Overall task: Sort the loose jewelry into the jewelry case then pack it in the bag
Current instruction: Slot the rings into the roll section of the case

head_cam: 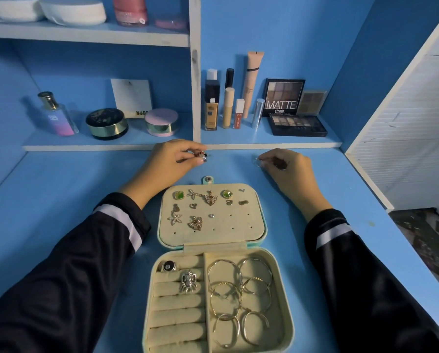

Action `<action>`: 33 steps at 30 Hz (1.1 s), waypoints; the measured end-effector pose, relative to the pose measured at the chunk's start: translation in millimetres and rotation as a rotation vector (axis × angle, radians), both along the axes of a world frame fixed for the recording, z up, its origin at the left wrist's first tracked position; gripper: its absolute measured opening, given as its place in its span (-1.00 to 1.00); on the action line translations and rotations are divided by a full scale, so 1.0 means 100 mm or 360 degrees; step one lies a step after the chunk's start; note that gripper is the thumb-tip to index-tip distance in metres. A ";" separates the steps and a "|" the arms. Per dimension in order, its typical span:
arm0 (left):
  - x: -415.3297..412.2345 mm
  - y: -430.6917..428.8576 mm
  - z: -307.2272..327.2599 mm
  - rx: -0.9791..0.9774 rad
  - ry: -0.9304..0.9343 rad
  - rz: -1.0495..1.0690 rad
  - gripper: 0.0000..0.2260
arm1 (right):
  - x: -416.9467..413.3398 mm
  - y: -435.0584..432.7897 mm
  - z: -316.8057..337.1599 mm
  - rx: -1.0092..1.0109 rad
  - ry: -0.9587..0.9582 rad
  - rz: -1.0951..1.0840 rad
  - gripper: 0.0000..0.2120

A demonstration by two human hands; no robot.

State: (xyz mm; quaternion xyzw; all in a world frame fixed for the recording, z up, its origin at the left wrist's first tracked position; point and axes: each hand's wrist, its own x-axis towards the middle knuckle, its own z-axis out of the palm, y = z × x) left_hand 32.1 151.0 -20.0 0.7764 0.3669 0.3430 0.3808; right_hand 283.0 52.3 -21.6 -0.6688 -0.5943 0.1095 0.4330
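An open cream-lined jewelry case [261,226] lies on the blue desk in front of me. Its lid panel holds several earrings and studs [210,197]. The base has ring rolls with two rings [189,281] and a compartment of several gold hoops [240,289]. Beyond the case, my left hand [174,163] pinches a small ring with a dark stone [202,156] just above the desk. My right hand [287,166] pinches a thin silver ring [258,162] at its fingertips. No bag is in view.
A low shelf edge [137,148] runs just behind my hands, with a perfume bottle [58,115], powder jars [107,123], foundation and lip tubes [228,108] and eyeshadow palettes [296,124]. A white panel [404,138] borders the desk on the right.
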 end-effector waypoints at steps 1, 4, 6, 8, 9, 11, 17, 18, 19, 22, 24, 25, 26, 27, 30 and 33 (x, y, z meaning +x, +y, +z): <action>-0.01 -0.01 0.01 -0.0013 -0.0026 0.0004 -0.72 | 0.00 -0.02 0.00 0.0005 0.0011 -0.0010 -0.93; -0.09 -0.07 0.04 0.0028 -0.0072 0.0051 -0.73 | -0.01 -0.10 0.00 0.0020 0.0093 -0.0037 -0.93; -0.15 -0.13 0.05 0.0074 -0.0116 0.0093 -0.74 | -0.04 -0.16 0.02 0.0051 0.0171 -0.0035 -0.94; -0.21 -0.19 0.06 0.0071 -0.0191 0.0129 -0.75 | -0.10 -0.21 0.04 0.0091 0.0265 -0.0014 -0.95; -0.25 -0.24 0.07 0.0061 -0.0229 0.0149 -0.75 | -0.13 -0.25 0.06 0.0109 0.0320 0.0005 -0.96; -0.31 -0.31 0.09 0.0050 -0.0283 0.0172 -0.76 | -0.20 -0.31 0.07 0.0128 0.0402 0.0034 -0.94; -0.52 -0.67 0.11 0.0032 -0.0310 0.0162 -0.78 | -0.44 -0.63 0.13 0.0196 0.0674 0.0147 -0.93; -0.56 -0.74 0.11 0.0045 -0.0316 0.0165 -0.77 | -0.48 -0.69 0.14 0.0211 0.0697 0.0162 -0.93; -0.60 -0.81 0.11 0.0067 -0.0317 0.0166 -0.77 | -0.51 -0.75 0.14 0.0223 0.0717 0.0174 -0.93; -0.71 -1.02 0.11 0.0102 -0.0348 0.0158 -0.80 | -0.61 -0.92 0.15 0.0234 0.0805 0.0192 -0.93; -0.77 -1.17 0.10 0.0075 -0.0367 0.0153 -0.83 | -0.67 -1.01 0.14 0.0210 0.0846 0.0210 -0.94; -0.81 -1.24 0.09 0.0060 -0.0372 0.0147 -0.84 | -0.69 -1.06 0.14 0.0199 0.0853 0.0221 -0.94; -0.84 -1.31 0.08 0.0048 -0.0374 0.0140 -0.84 | -0.72 -1.10 0.13 0.0191 0.0855 0.0227 -0.94; -0.86 -1.38 0.07 0.0041 -0.0371 0.0126 -0.83 | -0.74 -1.14 0.13 0.0183 0.0858 0.0230 -0.94; -0.95 -1.57 0.01 0.0087 -0.0315 0.0077 -0.79 | -0.82 -1.24 0.10 0.0153 0.0899 0.0232 -0.93; -1.01 -1.70 -0.04 0.0207 -0.0239 0.0032 -0.78 | -0.87 -1.33 0.05 0.0127 0.0882 0.0210 -0.93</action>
